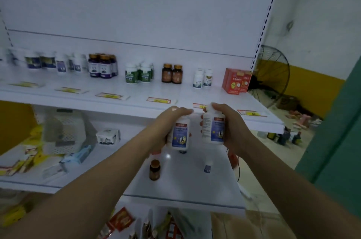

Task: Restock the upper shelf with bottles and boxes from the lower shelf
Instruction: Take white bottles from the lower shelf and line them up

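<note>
Bottles fill both of my hands at the centre of the frame, just below the front edge of the upper shelf [136, 94]. My left hand [168, 123] wraps its fingers around a white bottle with a blue and white label [180, 135], thumb lying over the cap end, and the bottle stands roughly upright. My right hand [232, 131] grips a matching white bottle [213, 129] from the side and top, tilted a little to the left. The two bottles are just beside each other, with a narrow gap between them, and both hang in the air above the lower shelf [185, 186]. On that lower shelf, under my hands, an amber bottle with a brown cap [155, 170] stands upright, and a small white bottle [208, 166] stands well to its right. Further left on the same shelf are a small white box [108, 136] and a perforated white basket [64, 131] among loose packets. Along the back of the upper shelf I see a row of goods: dark purple bottles [102, 68], white bottles with green labels [138, 75], two amber bottles [172, 73], small white bottles [202, 78] and red boxes [236, 81] at the right end. Price tags [158, 100] lie along its front edge. A black floor fan [273, 76] stands beyond the shelving at the right of the frame.
</note>
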A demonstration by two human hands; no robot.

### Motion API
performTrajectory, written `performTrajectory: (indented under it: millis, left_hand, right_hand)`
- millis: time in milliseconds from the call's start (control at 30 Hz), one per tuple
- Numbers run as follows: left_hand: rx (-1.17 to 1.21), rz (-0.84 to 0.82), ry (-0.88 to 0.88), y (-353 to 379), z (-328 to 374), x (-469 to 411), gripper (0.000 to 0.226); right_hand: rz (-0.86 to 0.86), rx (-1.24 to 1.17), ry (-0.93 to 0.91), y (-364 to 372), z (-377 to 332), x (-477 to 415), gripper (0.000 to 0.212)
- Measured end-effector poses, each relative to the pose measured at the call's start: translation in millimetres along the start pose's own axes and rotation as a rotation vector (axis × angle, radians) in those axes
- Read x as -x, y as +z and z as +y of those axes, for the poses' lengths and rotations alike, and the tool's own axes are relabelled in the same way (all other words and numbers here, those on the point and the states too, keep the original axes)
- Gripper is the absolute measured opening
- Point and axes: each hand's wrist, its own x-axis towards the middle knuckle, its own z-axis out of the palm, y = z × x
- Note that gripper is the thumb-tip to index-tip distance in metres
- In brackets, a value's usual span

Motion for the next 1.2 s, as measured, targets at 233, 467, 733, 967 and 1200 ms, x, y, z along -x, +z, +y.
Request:
performTrajectory:
  millis: [233, 467, 733, 967, 1200]
  left_hand:
    - [-0.052, 0.040, 0.107, -19, 41, 15, 0.022]
    - [-0.077, 0.088, 0.194, -60, 76, 22, 0.012]
    - [-0.118, 0.241, 0.177, -137, 106, 45, 0.015]
    - [-0.102, 0.324, 0.206, -222, 124, 70, 0.015]
    - [-0.121, 0.290, 0.237, -322, 137, 82, 0.015]
  right_hand:
    - [-0.044, 0.062, -0.081, 31, -36, -17, 0.013]
    - [-0.215, 0.063, -0.160, 81, -56, -50, 0.021]
    - [-0.391, 0.045, -0.083, 152, -39, -106, 0.016]
    - [-0.482, 0.068, -0.049, 240, -14, -141, 0.019]
    - [-0.499, 0.004, -0.108, 342, 8, -167, 0.014]
